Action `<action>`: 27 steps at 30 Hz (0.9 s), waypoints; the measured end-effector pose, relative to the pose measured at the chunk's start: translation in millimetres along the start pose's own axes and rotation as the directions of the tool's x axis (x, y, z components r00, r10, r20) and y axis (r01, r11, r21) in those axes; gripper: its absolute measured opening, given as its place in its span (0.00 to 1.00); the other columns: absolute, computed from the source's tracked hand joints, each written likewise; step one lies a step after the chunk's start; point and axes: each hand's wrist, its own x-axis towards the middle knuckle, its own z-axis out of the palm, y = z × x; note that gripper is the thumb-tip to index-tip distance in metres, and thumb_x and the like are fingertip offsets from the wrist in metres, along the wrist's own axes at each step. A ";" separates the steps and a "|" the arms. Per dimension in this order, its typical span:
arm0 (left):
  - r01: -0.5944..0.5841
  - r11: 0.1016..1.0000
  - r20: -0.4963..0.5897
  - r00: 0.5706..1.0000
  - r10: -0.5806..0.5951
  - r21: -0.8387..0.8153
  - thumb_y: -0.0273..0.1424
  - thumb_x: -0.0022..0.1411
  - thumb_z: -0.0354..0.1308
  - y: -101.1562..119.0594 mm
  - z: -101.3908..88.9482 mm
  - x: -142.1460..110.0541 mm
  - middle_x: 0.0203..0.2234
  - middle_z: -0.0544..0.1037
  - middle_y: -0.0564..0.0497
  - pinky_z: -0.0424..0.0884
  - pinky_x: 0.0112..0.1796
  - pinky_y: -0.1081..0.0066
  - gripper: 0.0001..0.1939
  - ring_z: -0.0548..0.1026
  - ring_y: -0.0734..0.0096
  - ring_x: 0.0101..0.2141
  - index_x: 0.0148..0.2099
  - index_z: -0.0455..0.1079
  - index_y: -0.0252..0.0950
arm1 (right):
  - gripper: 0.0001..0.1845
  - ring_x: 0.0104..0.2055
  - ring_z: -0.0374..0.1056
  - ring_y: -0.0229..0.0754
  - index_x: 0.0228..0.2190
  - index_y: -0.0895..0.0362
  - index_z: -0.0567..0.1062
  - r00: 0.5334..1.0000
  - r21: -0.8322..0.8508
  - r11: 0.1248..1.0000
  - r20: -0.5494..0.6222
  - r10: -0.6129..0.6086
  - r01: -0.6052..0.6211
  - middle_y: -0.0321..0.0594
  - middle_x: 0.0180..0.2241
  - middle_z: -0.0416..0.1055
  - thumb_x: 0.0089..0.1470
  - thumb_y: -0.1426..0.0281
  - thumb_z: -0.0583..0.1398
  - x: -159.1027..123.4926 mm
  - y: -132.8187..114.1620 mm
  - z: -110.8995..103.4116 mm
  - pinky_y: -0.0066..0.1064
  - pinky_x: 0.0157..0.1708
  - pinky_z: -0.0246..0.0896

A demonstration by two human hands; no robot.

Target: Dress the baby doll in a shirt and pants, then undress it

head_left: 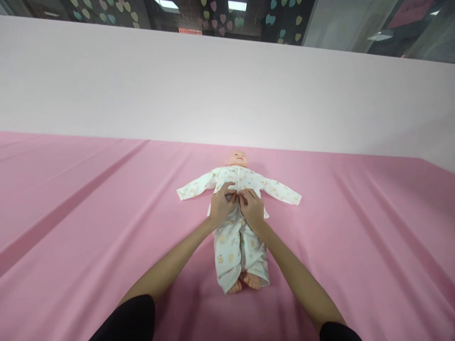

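A baby doll (238,157) lies on its back, head away from me and bare feet (252,281) toward me. It wears a white long-sleeved top (280,190) with small coloured prints, the sleeves spread to both sides. Matching white trousers (227,255) cover its legs. My left hand (222,204) and my right hand (251,206) meet over the belly, fingertips pinched on the front edges of the top. Whatever fastener may sit between the fingers is too small to make out.
A pink sheet (106,227) with long creases lies under the doll. Beyond it rises a white wall (213,90), with a window (199,19) above bearing heart-shaped stickers.
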 end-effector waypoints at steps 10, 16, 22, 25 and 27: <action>-0.008 1.000 -0.012 1.000 0.008 0.012 0.24 0.54 0.54 2.4 -0.5 -1.0 0.31 0.79 0.55 0.70 0.38 0.71 0.11 0.76 0.71 0.34 0.40 0.65 0.39 | 0.09 0.33 0.65 0.39 0.30 0.57 0.71 0.997 -0.015 0.998 0.053 0.061 -0.061 0.39 0.33 0.68 0.54 0.76 0.51 2.5 -2.8 -2.3 0.29 0.29 0.57; -0.034 0.994 0.022 0.999 0.032 0.103 0.26 0.53 0.55 -1.7 -1.6 2.3 0.29 0.79 0.56 0.69 0.36 0.70 0.08 0.76 0.70 0.33 0.37 0.67 0.40 | 0.11 0.31 0.63 0.40 0.28 0.56 0.70 0.993 -0.060 0.998 0.108 0.036 -0.030 0.40 0.32 0.66 0.54 0.77 0.50 3.7 -7.2 -6.6 0.30 0.29 0.55; -0.071 0.987 0.020 0.997 0.069 0.143 0.26 0.53 0.54 -4.3 0.4 3.5 0.28 0.78 0.54 0.70 0.37 0.69 0.07 0.75 0.68 0.32 0.35 0.70 0.39 | 0.09 0.33 0.63 0.40 0.27 0.55 0.70 0.980 0.071 0.982 0.112 0.166 -0.174 0.37 0.31 0.66 0.51 0.77 0.51 7.4 -7.8 -10.5 0.30 0.31 0.56; -0.094 0.984 0.032 0.995 0.090 0.150 0.26 0.52 0.54 -3.0 -0.2 4.9 0.29 0.78 0.54 0.69 0.37 0.68 0.09 0.75 0.68 0.32 0.35 0.72 0.39 | 0.09 0.34 0.63 0.39 0.26 0.55 0.69 0.967 0.123 0.964 0.128 0.221 -0.236 0.36 0.31 0.66 0.50 0.77 0.51 9.2 -6.8 -9.7 0.30 0.31 0.56; -0.118 0.977 0.051 0.993 0.111 0.179 0.25 0.52 0.54 -1.2 -0.7 5.1 0.29 0.78 0.53 0.68 0.37 0.68 0.10 0.74 0.68 0.31 0.35 0.74 0.39 | 0.09 0.34 0.62 0.40 0.26 0.55 0.69 0.962 0.133 0.957 0.135 0.239 -0.257 0.36 0.31 0.66 0.50 0.76 0.51 9.9 -6.5 -9.4 0.30 0.31 0.56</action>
